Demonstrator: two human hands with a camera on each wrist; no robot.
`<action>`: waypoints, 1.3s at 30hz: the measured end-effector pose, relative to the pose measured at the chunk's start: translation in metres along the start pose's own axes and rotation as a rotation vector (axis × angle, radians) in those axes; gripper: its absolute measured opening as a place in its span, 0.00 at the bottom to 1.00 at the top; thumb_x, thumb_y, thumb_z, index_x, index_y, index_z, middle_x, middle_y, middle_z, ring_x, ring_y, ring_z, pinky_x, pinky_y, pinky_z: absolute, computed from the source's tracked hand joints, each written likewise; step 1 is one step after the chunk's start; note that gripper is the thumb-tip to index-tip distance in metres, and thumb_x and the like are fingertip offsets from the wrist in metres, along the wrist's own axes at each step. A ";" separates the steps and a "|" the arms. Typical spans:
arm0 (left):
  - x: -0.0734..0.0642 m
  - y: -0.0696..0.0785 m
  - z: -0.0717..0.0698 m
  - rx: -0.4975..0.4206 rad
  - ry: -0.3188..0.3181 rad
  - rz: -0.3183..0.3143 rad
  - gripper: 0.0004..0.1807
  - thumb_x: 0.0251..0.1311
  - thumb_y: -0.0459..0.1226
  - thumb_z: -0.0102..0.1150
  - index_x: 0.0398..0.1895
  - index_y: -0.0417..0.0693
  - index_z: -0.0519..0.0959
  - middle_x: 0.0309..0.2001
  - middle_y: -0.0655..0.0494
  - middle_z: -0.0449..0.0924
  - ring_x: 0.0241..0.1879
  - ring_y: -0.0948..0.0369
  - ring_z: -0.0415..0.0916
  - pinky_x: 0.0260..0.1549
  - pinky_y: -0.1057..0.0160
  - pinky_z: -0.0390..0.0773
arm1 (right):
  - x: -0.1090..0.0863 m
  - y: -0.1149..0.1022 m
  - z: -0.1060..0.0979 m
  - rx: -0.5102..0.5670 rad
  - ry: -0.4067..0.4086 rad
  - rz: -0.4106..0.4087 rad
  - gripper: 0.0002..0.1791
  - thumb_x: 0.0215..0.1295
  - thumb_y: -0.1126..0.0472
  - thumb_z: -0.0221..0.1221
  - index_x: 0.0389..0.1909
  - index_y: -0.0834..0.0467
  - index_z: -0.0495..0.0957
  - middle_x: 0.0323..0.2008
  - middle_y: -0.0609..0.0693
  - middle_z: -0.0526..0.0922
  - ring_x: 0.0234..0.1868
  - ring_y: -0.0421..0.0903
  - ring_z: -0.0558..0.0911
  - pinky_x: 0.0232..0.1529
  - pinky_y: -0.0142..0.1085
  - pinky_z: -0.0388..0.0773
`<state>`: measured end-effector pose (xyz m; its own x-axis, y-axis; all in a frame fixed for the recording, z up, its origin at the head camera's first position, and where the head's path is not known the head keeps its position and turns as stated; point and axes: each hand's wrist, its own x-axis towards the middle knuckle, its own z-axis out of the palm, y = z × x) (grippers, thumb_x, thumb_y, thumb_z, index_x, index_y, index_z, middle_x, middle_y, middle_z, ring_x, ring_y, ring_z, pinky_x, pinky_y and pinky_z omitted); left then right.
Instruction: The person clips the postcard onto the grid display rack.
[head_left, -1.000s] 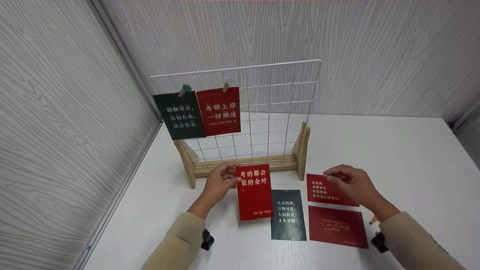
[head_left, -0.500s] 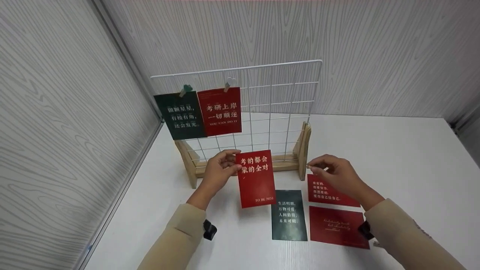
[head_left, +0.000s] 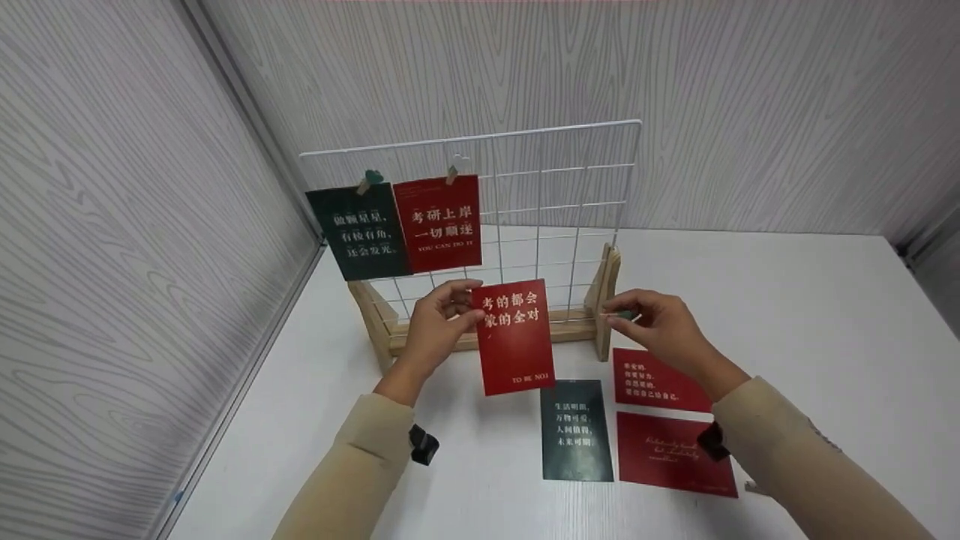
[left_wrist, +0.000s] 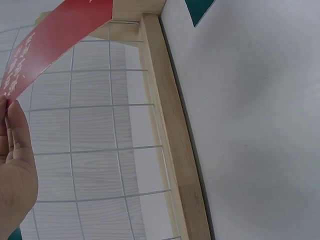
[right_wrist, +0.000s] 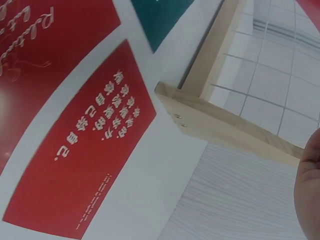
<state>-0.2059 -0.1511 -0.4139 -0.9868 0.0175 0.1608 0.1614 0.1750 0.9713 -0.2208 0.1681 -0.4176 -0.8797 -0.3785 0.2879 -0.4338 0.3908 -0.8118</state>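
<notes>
My left hand (head_left: 439, 326) pinches a red card (head_left: 517, 352) with white lettering by its upper left edge. The card is raised off the table in front of the wire grid. In the left wrist view the same red card (left_wrist: 60, 42) slants up from the fingertips. Near the stand's right foot, my right hand (head_left: 660, 322) pinches a small clip (head_left: 622, 316) with a green part, mostly covered by the fingers. Behind the hands stands a white wire grid (head_left: 538, 172) on a wooden base (head_left: 570, 330). A green card (head_left: 360, 232) and another red card (head_left: 442, 223) hang clipped on its left side.
On the table lie a dark green card (head_left: 576, 431), a red card (head_left: 660, 381) and a red card with script (head_left: 671, 454). A small clip (head_left: 757, 489) lies by the right sleeve. A wood-grain wall (head_left: 750, 112) stands behind the table.
My left hand has lifted the red card upward, toward the grid. My right hand has moved left and up from above the lying red card to the stand's right foot.
</notes>
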 end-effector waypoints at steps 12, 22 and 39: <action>0.014 0.021 0.001 -0.045 0.016 0.063 0.21 0.55 0.26 0.63 0.54 0.43 0.77 0.41 0.47 0.76 0.42 0.55 0.79 0.39 0.60 0.81 | 0.015 -0.055 -0.001 0.017 0.078 -0.009 0.09 0.57 0.72 0.64 0.39 0.68 0.81 0.37 0.57 0.83 0.32 0.43 0.77 0.33 0.26 0.76; 0.024 0.034 0.004 -0.038 0.031 0.129 0.22 0.54 0.26 0.64 0.54 0.43 0.77 0.41 0.49 0.78 0.41 0.55 0.79 0.39 0.60 0.81 | 0.031 -0.067 -0.001 0.089 0.100 -0.055 0.09 0.57 0.73 0.63 0.40 0.69 0.82 0.38 0.59 0.84 0.33 0.41 0.80 0.36 0.26 0.78; 0.036 0.055 0.008 0.002 0.096 0.234 0.20 0.56 0.28 0.64 0.53 0.45 0.78 0.41 0.53 0.79 0.39 0.57 0.77 0.40 0.62 0.80 | 0.052 -0.091 0.001 0.155 0.138 -0.149 0.15 0.64 0.74 0.56 0.51 0.70 0.78 0.39 0.62 0.82 0.38 0.42 0.78 0.39 0.27 0.76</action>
<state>-0.2325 -0.1331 -0.3563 -0.9170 -0.0358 0.3973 0.3852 0.1793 0.9052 -0.2268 0.1123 -0.3298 -0.8310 -0.2997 0.4686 -0.5353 0.2018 -0.8202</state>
